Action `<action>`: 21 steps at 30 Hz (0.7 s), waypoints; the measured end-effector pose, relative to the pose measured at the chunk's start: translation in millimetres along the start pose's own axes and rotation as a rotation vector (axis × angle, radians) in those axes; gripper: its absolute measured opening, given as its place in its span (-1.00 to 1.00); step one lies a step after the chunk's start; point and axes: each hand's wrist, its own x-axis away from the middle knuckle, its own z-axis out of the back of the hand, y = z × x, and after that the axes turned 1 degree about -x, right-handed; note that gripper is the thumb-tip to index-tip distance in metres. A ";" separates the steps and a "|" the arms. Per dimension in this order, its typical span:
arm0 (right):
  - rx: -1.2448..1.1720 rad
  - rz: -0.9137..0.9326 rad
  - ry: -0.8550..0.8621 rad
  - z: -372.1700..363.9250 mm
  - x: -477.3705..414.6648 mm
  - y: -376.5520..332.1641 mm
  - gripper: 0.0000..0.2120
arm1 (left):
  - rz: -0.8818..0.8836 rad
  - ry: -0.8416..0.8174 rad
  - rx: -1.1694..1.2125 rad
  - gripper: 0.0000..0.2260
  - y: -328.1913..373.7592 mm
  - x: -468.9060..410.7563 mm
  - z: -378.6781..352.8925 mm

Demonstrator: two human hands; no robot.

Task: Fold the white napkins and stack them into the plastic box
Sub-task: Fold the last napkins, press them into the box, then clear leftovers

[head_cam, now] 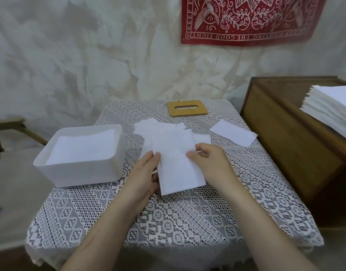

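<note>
Napkin (178, 165), folded to an oblong, at the centre of the desk (178, 222). The left grip (146, 173) pinches its 9 o'clock edge, thumb on top. The right grip (205, 159) pinches its 3 o'clock edge between thumb and curled fingers. Whether the napkin rests on the cloth or is lifted cannot be told. At 9 o'clock, near the left grip, stands the open box (78, 173), with folded napkins lying in it. At 12 o'clock, loose napkins (148, 128) lie partly under the held one. At 2 o'clock, a single napkin (233, 133) lies apart. Farther at 12 o'clock is a lid (186, 108), and at 3 o'clock a stack (332, 108) on a chest (285, 143). Step in hand, by judgement: the fold is finished or nearly so. The next move calls for carrying the napkin toward 9 o'clock, kept flat, and laying it square on the pile in the box.
</note>
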 end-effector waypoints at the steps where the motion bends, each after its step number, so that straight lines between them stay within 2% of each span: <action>1: 0.005 0.004 -0.003 -1.2 0.0 0.0 -0.89 | -0.004 -0.003 0.001 -0.80 0.2 0.5 -0.2; 10: -0.004 0.006 -0.017 -7.8 3.1 -2.8 -0.93 | -0.052 -0.054 -0.109 -0.76 1.7 5.9 1.0; 16: 0.101 0.026 0.092 -2.5 -5.2 5.1 -0.90 | -0.044 -0.050 -0.121 -0.78 2.0 5.7 1.0; 21: -0.014 -0.137 -0.121 0.3 0.6 -1.5 -0.84 | -0.023 -0.044 -0.095 -0.77 4.0 2.9 4.2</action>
